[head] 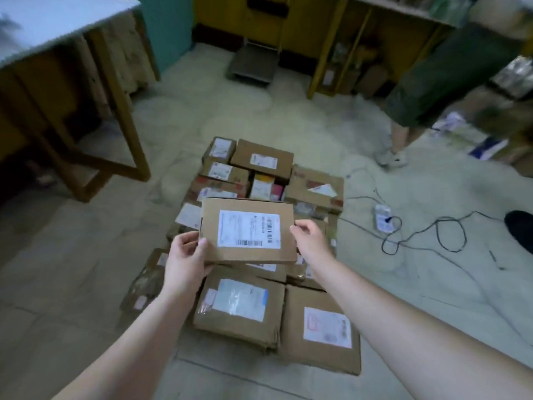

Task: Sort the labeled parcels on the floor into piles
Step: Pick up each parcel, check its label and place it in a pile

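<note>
I hold a flat cardboard parcel [210, 229] with a white barcode label up over the floor. My left hand [186, 262] grips its lower left corner, thumb on top. At the parcel's right edge my right hand [310, 241] pinches it. Below it, several labelled cardboard parcels cover the floor in a block: two large flat ones nearest me [239, 310] [320, 330], smaller boxes at the far end [261, 161] [220, 150]. Parcels directly under the held one are partly hidden.
A wooden table [72, 67] stands at the left. A platform scale [253, 64] sits by the yellow back wall. A person in green shorts [438, 79] stands at the right. A power strip [382, 216] and black cables [438, 232] lie on the floor right of the parcels.
</note>
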`<action>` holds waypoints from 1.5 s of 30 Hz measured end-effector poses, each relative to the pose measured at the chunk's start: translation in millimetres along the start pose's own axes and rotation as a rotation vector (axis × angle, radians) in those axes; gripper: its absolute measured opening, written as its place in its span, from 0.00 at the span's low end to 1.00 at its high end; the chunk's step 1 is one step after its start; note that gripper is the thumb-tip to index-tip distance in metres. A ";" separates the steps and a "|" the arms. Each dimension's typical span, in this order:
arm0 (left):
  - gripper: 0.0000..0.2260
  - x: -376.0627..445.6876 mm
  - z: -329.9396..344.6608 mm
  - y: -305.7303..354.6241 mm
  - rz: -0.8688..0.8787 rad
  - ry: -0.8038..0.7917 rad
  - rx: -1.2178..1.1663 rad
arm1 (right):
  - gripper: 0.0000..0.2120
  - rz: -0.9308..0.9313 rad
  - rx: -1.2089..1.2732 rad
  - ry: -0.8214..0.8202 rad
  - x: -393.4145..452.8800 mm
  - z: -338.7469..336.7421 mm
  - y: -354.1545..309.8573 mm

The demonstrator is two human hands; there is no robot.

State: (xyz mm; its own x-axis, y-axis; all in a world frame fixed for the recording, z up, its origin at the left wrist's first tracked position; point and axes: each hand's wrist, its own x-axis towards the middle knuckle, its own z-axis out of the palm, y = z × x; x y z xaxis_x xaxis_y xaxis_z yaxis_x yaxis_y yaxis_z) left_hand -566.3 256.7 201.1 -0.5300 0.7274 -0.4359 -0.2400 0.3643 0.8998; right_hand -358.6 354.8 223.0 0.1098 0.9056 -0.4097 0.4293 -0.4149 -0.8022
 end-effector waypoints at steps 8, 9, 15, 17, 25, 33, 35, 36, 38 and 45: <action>0.11 99.9 78.0 -59.9 0.012 -0.102 0.921 | 0.16 0.237 -0.049 -0.096 108.6 2.0 109.3; 0.10 107.0 81.9 -65.2 -0.009 -0.118 0.981 | 0.17 0.253 -0.091 -0.125 113.7 6.7 118.1; 0.08 115.8 86.0 -54.8 -0.064 -0.244 1.230 | 0.23 0.237 -0.538 -0.287 123.7 24.1 120.6; 0.09 105.9 68.7 -40.6 -0.018 -0.267 1.228 | 0.25 0.173 -0.691 -0.231 120.1 29.9 95.3; 0.22 30.2 -98.3 8.8 -0.089 -0.238 1.241 | 0.28 -0.262 -0.810 -0.262 -1.3 144.4 -65.9; 0.28 -162.6 -370.1 -70.5 -0.419 -0.181 1.192 | 0.31 -0.551 -0.854 -0.342 -275.1 322.6 -136.9; 0.27 -209.8 -444.1 -107.0 -0.485 -0.165 1.174 | 0.31 -0.561 -0.888 -0.388 -344.7 374.0 -120.4; 0.25 -231.0 -478.7 -127.7 -0.493 -0.137 1.159 | 0.31 -0.559 -0.908 -0.427 -375.0 399.3 -104.4; 0.24 -267.7 -539.8 -171.4 -0.561 -0.058 1.073 | 0.31 -0.537 -0.992 -0.540 -428.6 446.4 -60.0; 0.25 -326.8 -649.5 -327.7 -0.688 0.092 0.892 | 0.28 -0.569 -1.269 -0.829 -522.3 557.3 148.2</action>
State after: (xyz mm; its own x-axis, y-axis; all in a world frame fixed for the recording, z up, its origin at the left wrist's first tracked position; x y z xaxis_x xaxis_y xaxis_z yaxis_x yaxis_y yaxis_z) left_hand -842.7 -478.1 60.7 -0.5759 0.1802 -0.7974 0.1435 0.9825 0.1183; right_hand -852.0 -228.6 76.1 -0.6220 0.4402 -0.6476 0.7147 0.6571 -0.2398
